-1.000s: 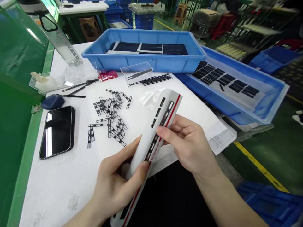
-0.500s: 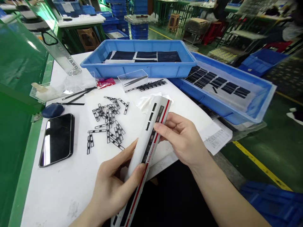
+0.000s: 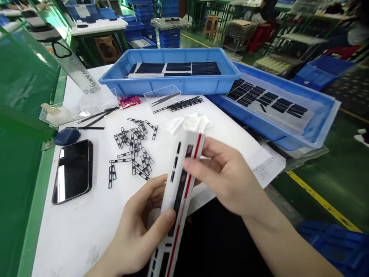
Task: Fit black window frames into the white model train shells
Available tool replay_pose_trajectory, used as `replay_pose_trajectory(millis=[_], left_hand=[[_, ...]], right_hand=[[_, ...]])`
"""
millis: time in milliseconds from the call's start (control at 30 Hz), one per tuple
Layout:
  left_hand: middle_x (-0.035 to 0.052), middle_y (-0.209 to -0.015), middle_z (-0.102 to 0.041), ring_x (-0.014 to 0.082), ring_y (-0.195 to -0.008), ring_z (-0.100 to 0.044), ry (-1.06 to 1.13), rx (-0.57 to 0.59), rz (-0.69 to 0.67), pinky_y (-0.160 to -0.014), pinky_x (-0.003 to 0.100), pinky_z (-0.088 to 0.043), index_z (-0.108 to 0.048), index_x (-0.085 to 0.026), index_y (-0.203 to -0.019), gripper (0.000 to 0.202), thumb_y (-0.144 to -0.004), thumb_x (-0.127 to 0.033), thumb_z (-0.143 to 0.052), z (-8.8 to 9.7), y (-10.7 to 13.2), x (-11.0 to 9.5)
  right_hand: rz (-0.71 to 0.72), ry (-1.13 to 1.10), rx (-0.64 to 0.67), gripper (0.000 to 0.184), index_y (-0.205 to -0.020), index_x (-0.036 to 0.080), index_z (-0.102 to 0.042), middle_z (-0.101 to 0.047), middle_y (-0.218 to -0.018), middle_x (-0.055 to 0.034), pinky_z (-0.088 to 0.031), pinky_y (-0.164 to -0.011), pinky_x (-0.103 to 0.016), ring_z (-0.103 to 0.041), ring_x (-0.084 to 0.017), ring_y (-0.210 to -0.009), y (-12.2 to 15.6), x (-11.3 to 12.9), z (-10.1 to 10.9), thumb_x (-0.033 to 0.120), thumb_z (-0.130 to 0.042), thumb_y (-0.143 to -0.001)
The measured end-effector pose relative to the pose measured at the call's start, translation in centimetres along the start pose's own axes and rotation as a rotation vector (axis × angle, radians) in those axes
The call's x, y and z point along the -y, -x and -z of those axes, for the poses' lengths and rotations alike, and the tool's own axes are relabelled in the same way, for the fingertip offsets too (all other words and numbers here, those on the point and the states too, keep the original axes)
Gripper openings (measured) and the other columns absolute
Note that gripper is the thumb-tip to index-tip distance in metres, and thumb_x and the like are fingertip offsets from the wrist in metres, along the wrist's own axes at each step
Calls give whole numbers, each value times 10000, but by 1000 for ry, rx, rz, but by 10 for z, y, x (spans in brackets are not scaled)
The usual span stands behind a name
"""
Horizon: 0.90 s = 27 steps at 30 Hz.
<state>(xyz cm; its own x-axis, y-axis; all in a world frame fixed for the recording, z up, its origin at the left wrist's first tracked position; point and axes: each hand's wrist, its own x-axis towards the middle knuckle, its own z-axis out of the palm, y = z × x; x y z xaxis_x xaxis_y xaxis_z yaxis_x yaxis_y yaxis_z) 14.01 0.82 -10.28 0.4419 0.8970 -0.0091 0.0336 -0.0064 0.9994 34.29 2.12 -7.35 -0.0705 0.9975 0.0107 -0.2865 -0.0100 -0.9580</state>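
Note:
Between my hands is a white model train car shell (image 3: pixel 167 196) with a red stripe and dark window openings, tilted with its far end up. My left hand (image 3: pixel 144 223) wraps round its middle, thumb on the window side. My right hand (image 3: pixel 219 173) grips the far part, thumb pressed on the window band and the other fingers behind the shell. Left of it on the white table lies a loose pile of thin black window frames (image 3: pixel 134 148). A crumpled white cloth (image 3: pixel 196 122) rests just beyond the shell's far end.
A phone (image 3: pixel 73 171) lies at the left, with tweezers (image 3: pixel 96 116) behind it. More black strips (image 3: pixel 187 103) lie beside a clear box (image 3: pixel 161 94). Two blue bins (image 3: pixel 173 85) of dark strips stand at the back and right. A clear bottle (image 3: pixel 77 71) stands back left.
The shell has turned in my hands and its far end has dropped slightly, coming nearer. Both hands keep hold of it. The view has shifted slightly.

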Motion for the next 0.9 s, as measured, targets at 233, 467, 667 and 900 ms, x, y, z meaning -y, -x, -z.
replay_pose_trajectory(millis=[233, 467, 667, 900], left_hand=[[53, -1306, -799, 229, -1014, -790, -44, -18, -34, -925, 325, -631, -637, -308, -1475, 462, -1023, -223, -671, -7, 1, 2], [4, -1348, -776, 160, -1052, -755, -76, 8, -43, -923, 232, -589, -557, -345, -1545, 511, -1060, -193, -618, -6, 3, 5], [27, -1351, -762, 161, -1101, -738, -116, -2, -32, -963, 219, -573, -543, -287, -1550, 494, -1066, -222, -610, -6, 0, 5], [-9, -972, -761, 160, -853, -716, -198, 2, -63, -772, 237, -580, -580, -308, -1499, 460, -1047, -236, -627, -5, 1, 9]], right_hand=[[-194, -63, 132, 230, -1173, 300, -703, -786, -1152, -23, -685, -833, -347, -773, -169, -817, 20, -15, -5, 242, -768, -960], [-248, 17, 106, 161, -1150, 297, -689, -791, -979, -20, -676, -771, -360, -772, -193, -764, 25, -14, -7, 268, -721, -995], [-202, 45, 122, 196, -1144, 261, -684, -783, -1132, -37, -665, -852, -360, -766, -184, -822, 16, -17, -5, 248, -752, -962], [-195, -51, 92, 251, -1029, 237, -718, -792, -1093, -21, -663, -788, -319, -779, -190, -808, 7, -17, 0, 194, -871, -834]])
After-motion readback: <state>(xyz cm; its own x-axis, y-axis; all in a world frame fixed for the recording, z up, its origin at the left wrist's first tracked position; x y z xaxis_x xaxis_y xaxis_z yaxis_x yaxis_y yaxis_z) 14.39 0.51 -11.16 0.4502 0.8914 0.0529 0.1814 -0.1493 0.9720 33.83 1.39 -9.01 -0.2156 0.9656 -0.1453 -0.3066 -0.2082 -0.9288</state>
